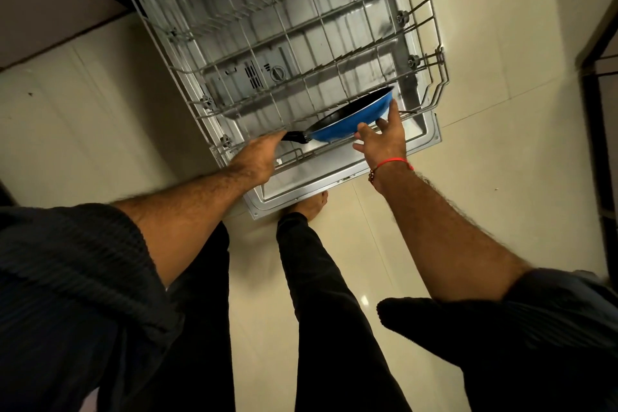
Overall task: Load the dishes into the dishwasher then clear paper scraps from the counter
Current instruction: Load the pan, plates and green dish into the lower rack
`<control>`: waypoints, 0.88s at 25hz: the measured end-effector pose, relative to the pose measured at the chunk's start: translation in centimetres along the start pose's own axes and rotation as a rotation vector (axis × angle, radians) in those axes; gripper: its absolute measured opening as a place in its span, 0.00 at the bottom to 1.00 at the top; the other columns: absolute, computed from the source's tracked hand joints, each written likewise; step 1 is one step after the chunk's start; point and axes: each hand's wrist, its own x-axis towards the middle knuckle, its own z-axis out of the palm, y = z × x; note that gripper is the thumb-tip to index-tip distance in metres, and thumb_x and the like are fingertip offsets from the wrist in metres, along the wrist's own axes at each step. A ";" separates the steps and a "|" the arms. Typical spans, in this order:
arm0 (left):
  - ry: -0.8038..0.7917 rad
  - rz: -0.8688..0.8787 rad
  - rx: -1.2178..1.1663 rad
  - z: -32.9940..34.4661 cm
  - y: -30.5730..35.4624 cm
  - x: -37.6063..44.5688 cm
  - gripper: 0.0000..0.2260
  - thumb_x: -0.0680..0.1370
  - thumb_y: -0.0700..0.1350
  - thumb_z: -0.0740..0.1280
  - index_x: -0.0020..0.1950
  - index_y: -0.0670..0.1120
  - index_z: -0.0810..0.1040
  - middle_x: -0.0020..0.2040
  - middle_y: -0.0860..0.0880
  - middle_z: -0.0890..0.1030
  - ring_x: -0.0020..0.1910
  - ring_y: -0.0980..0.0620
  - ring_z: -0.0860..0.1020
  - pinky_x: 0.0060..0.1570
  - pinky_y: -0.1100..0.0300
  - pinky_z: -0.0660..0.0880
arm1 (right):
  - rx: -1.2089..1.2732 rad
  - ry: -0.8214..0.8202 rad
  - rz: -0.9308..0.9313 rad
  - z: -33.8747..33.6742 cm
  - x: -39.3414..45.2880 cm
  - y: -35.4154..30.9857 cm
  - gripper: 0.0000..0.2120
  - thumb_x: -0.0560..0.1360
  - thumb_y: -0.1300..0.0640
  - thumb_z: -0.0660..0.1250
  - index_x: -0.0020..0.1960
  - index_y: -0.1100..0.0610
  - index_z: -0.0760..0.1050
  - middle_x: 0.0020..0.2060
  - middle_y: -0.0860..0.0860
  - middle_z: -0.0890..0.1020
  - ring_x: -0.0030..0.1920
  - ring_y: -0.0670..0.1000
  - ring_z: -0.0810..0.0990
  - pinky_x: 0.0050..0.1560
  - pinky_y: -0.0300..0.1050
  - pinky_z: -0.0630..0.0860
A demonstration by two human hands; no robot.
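First pan going into an otherwise bare rack.

The left hand (pixel 259 155) has its fingers curled round the black handle of the blue frying pan (pixel 354 117), which sits tilted at the near edge of the pulled-out lower rack (pixel 301 30). The right hand (pixel 381 135) touches the pan's rim with its fingers spread. No other dishes show in the rack, so I judge loading barely begun; the bench and paper scraps are out of sight. Plenty of open rack lies behind the pan; the open door (pixel 301 191) juts toward the person's legs.

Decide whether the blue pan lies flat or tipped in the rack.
Tipped: the blue pan stands on edge in the lower rack, left hand gripping its handle.
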 end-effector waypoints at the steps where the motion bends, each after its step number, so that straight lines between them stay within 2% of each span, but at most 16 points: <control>1: 0.013 -0.007 -0.014 0.0 -0.2 -0.5 0.38 0.76 0.27 0.62 0.80 0.55 0.60 0.75 0.43 0.68 0.65 0.41 0.76 0.54 0.54 0.80 | 0.024 -0.014 0.022 -0.1 -0.3 0.0 0.38 0.77 0.68 0.65 0.79 0.46 0.53 0.71 0.54 0.68 0.62 0.58 0.78 0.58 0.57 0.79; 4: 0.054 0.010 -0.062 0.0 -1.2 -3.3 0.38 0.74 0.25 0.61 0.79 0.54 0.62 0.77 0.44 0.66 0.71 0.43 0.71 0.65 0.51 0.76 | 0.016 -0.050 0.027 -0.6 -2.5 0.1 0.36 0.78 0.67 0.64 0.79 0.48 0.52 0.71 0.54 0.68 0.63 0.59 0.76 0.58 0.55 0.79; 7: 0.089 -0.023 -0.122 -0.8 -1.8 -8.2 0.36 0.75 0.25 0.58 0.79 0.52 0.64 0.78 0.45 0.65 0.76 0.45 0.66 0.74 0.54 0.66 | 0.011 -0.087 0.013 -1.4 -6.6 -0.4 0.33 0.79 0.66 0.63 0.78 0.48 0.56 0.71 0.55 0.69 0.66 0.60 0.74 0.61 0.57 0.77; 10: 0.125 -0.017 -0.129 -2.9 -1.6 -14.6 0.31 0.77 0.27 0.60 0.78 0.47 0.67 0.76 0.44 0.68 0.75 0.46 0.66 0.72 0.65 0.58 | 0.053 -0.124 0.026 -2.0 -11.8 -1.6 0.27 0.80 0.64 0.61 0.76 0.51 0.60 0.69 0.59 0.72 0.65 0.61 0.75 0.63 0.60 0.75; 12: 0.153 0.023 -0.121 -4.1 -1.9 -18.7 0.27 0.78 0.30 0.61 0.76 0.46 0.69 0.74 0.45 0.70 0.74 0.47 0.68 0.68 0.69 0.56 | -0.014 -0.135 -0.039 -2.2 -15.6 -2.0 0.25 0.80 0.63 0.61 0.75 0.51 0.64 0.62 0.58 0.77 0.59 0.57 0.80 0.58 0.55 0.79; 14: 0.173 0.076 -0.104 -4.6 -2.5 -21.9 0.23 0.80 0.34 0.62 0.75 0.47 0.70 0.73 0.46 0.72 0.73 0.47 0.69 0.68 0.67 0.58 | -0.042 -0.120 -0.101 -2.2 -18.2 -1.6 0.21 0.79 0.63 0.62 0.71 0.53 0.69 0.58 0.58 0.79 0.53 0.54 0.81 0.54 0.52 0.81; 16: 0.171 0.118 -0.083 -4.5 -3.7 -23.2 0.22 0.80 0.37 0.63 0.75 0.47 0.70 0.74 0.47 0.71 0.72 0.47 0.69 0.71 0.61 0.61 | -0.079 -0.113 -0.168 -1.5 -19.5 -0.8 0.17 0.79 0.64 0.62 0.67 0.55 0.73 0.55 0.58 0.80 0.53 0.55 0.80 0.58 0.55 0.79; 18: 0.166 0.141 -0.055 -3.7 -5.3 -22.7 0.22 0.81 0.38 0.64 0.75 0.48 0.70 0.74 0.47 0.71 0.72 0.47 0.70 0.72 0.56 0.64 | -0.237 -0.143 -0.253 -0.6 -19.2 0.5 0.16 0.78 0.63 0.64 0.66 0.56 0.74 0.55 0.54 0.79 0.58 0.58 0.79 0.63 0.56 0.75; 22: 0.179 0.152 -0.046 -1.9 -6.8 -18.7 0.21 0.80 0.38 0.64 0.73 0.46 0.72 0.72 0.45 0.73 0.71 0.46 0.72 0.71 0.56 0.65 | -0.711 -0.149 -0.506 0.0 -15.3 1.5 0.23 0.78 0.63 0.65 0.72 0.54 0.69 0.69 0.56 0.72 0.66 0.56 0.73 0.71 0.46 0.66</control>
